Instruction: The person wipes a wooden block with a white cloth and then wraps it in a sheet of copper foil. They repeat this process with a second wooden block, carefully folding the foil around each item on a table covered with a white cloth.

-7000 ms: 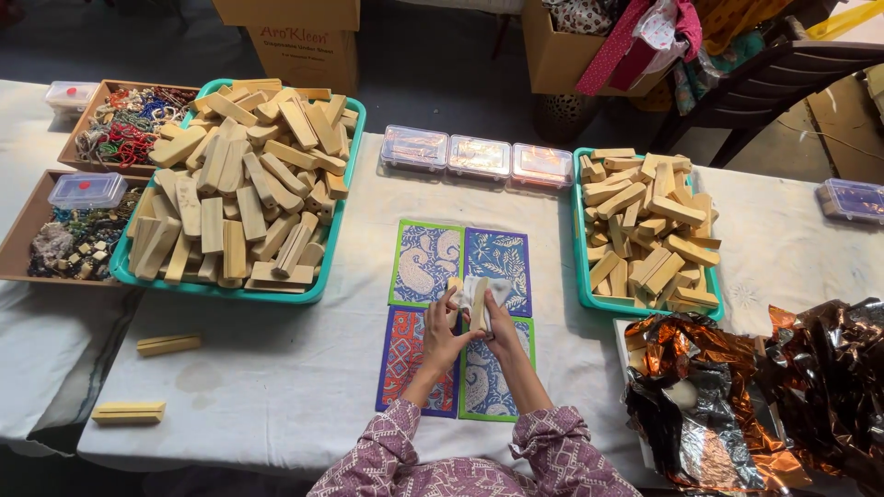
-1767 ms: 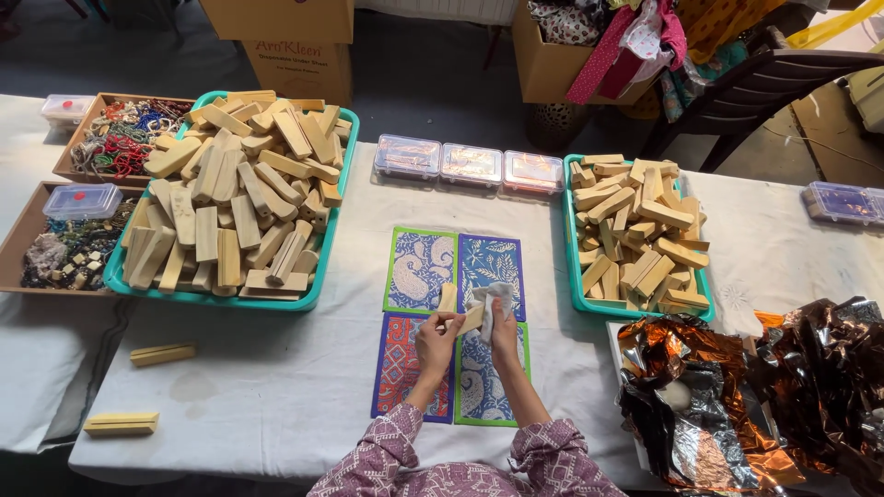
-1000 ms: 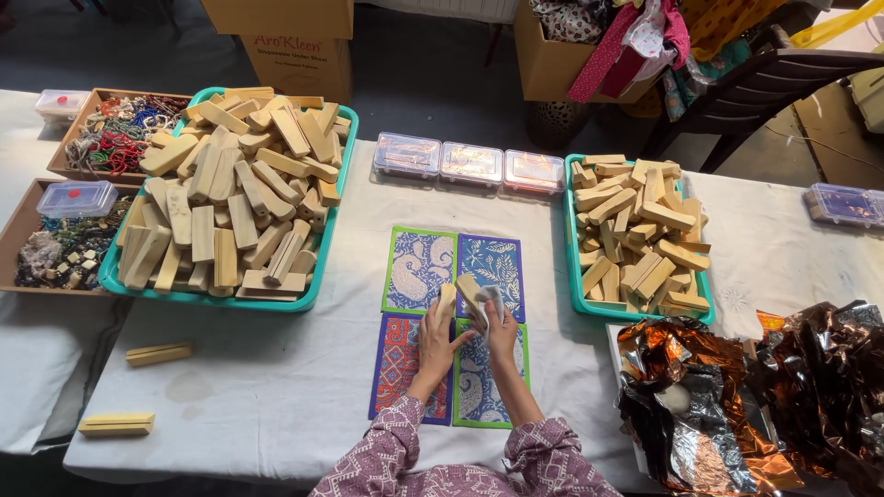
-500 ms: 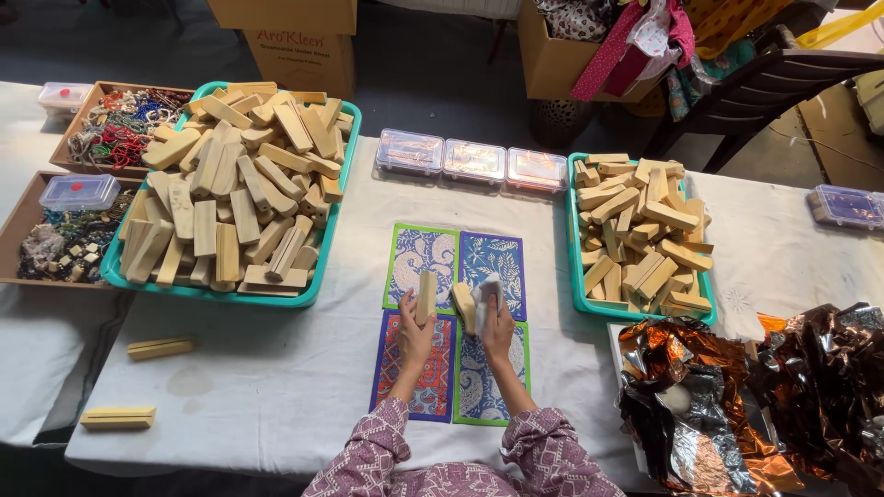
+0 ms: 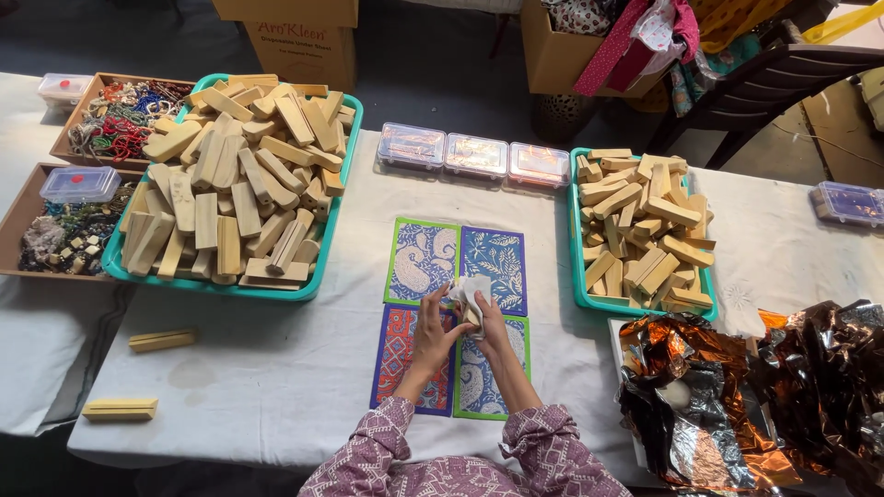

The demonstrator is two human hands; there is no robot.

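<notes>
— Half a second back the hands sat a little apart over the patterned cards, the small block plain to see between them; now both have closed in together at the centre of the frame, with a bit of white cloth [image 5: 463, 293] bunched over the block [image 5: 473, 317].

— So who has hold of what?

— Left hand [image 5: 431, 329] is curled, fingers pressing in from the left against the bundle. Right hand [image 5: 491, 327] is closed round the block from the other side, thumb on top. Only a sliver of pale wood shows under the cloth, so I cannot tell exactly where each finger sits.

— How would that block handle?

— Judging by the heaps in the big green tray [image 5: 318, 262] at upper left and the smaller green tray [image 5: 577, 262] at right, it's a short stiff wooden stick, light, not fragile (probably a touch slick if sanded). Best pinched across the narrow sides near the middle. The cloth is limp and will slide, so it needs a finger trapping it.

— And underneath?

— Four printed cards [image 5: 497, 260], blue, green and red, lying flat on the white counter [image 5: 276, 377], just below the hands.
</notes>
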